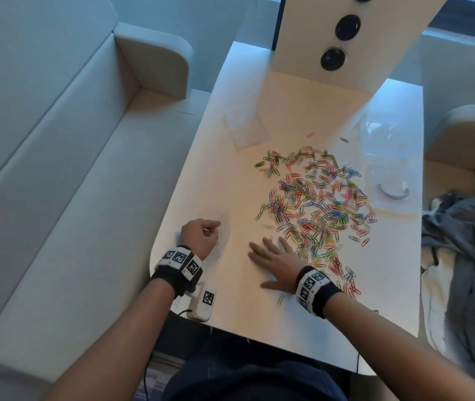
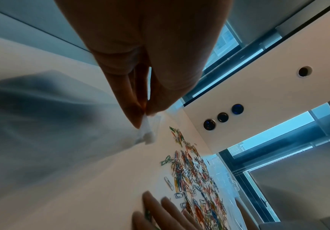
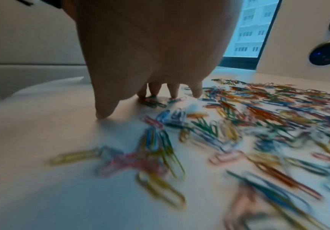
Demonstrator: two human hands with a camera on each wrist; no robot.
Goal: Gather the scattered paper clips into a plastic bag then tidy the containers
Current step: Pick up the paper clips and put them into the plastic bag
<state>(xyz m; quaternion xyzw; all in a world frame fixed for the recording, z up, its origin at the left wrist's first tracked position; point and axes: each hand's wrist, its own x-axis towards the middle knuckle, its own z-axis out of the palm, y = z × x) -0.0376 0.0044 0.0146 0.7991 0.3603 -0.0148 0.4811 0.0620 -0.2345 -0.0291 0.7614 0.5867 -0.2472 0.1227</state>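
While left hand [image 1: 200, 235] fingers pinch the plastic bag [image 2: 147, 133], right hand [image 1: 274, 263] fingers spread flat on paper clips [image 1: 314, 204]

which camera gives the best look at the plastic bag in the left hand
The left wrist view: the left hand pinches the plastic bag at its crumpled edge, close up. The head view shows it only faintly against the table. The right wrist view does not show it.
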